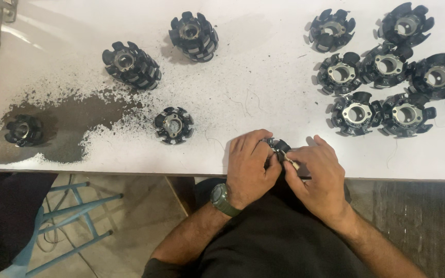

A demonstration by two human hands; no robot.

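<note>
At the near edge of the white table (263,77), my left hand (251,167) wraps around a black toothed stator core (279,145), of which only the top shows between my fingers. My right hand (318,172) presses against the core from the right and pinches a small pale tool or piece (293,164) at its side. A dark green watch (223,200) sits on my left wrist. Both hands meet over the table edge, above my lap.
Several black stator cores (382,64) are grouped at the far right. Two stacks (131,65) (193,36) stand at the back left; single cores (173,124) (22,129) lie near a patch of dark dust (73,118). A blue stool frame (73,216) stands below left.
</note>
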